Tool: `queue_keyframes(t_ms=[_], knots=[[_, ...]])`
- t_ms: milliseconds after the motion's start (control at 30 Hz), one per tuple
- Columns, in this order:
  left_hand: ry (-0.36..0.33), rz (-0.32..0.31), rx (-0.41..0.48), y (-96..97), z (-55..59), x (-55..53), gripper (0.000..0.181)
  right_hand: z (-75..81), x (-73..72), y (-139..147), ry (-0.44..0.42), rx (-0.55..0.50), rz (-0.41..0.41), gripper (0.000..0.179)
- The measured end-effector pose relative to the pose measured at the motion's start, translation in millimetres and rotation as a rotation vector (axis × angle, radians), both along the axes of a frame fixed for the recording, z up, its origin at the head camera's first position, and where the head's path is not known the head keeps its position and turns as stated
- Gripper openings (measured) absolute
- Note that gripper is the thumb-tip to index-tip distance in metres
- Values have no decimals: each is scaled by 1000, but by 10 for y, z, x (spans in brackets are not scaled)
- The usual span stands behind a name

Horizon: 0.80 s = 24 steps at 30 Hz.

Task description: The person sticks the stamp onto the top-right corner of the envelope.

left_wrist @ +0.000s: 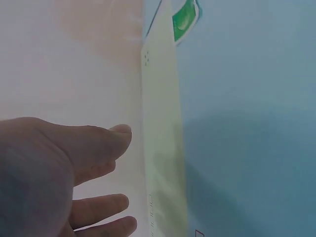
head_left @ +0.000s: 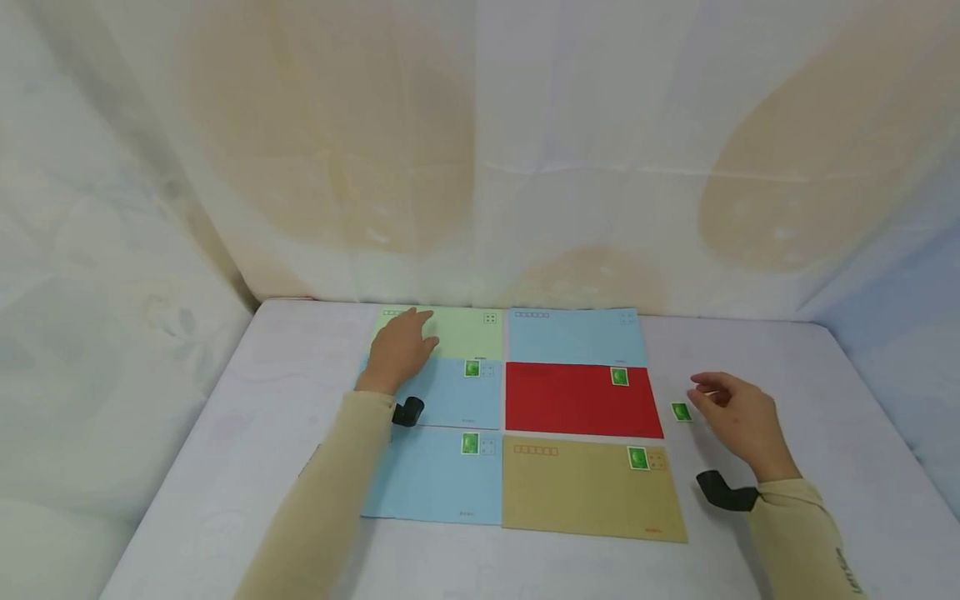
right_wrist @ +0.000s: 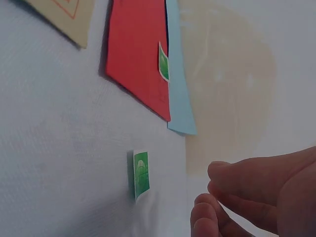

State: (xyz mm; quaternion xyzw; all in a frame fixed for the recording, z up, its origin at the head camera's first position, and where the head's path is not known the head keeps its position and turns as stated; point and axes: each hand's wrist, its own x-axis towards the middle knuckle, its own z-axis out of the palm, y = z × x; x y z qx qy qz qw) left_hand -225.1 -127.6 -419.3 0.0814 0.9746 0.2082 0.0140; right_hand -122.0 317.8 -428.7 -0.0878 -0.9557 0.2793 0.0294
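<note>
My left hand [head_left: 401, 348] reaches over the pale green envelope [head_left: 459, 335] at the back left, fingers extended and holding nothing. In the left wrist view its thumb [left_wrist: 106, 140] and fingers are spread, with a shadow on the envelopes. To the right of the red envelope [head_left: 581, 402], a loose green stamp [head_left: 681, 412] lies on the table. Just right of that stamp hovers my right hand [head_left: 738, 417], its fingers loosely bent. The right wrist view shows its thumb and fingertips close together with nothing visible between them, and the loose stamp [right_wrist: 141, 174] below.
A blue envelope [head_left: 573, 337] lies behind the red one, a tan envelope [head_left: 585, 492] in front. Two more blue envelopes [head_left: 450, 400] are in the left column. Green stamps [head_left: 637, 458] sit on the tan, red and two left blue envelopes. A curtain [head_left: 585, 167] hangs behind the table.
</note>
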Motion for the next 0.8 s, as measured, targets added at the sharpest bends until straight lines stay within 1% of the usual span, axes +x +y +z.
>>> queue_keyframes(t_ms=[200, 433, 500, 633, 800], knots=[[-13, 5, -45, -122, -35, -81, 50, -28, -4, 11, -23, 20, 29, 38], [-22, 16, -40, -275, -78, -126, 51, -63, -24, 44, -41, 56, 72, 36], [-35, 14, -49, -318, -87, -138, 53, -62, -23, 45, -54, 59, 81, 35], [-84, 11, -73, -390, -98, -158, 61, -46, -21, 51, -83, 65, 102, 36], [-124, 0, -94, -428, -111, -180, 65, -33, -26, 46, -111, 68, 117, 38]])
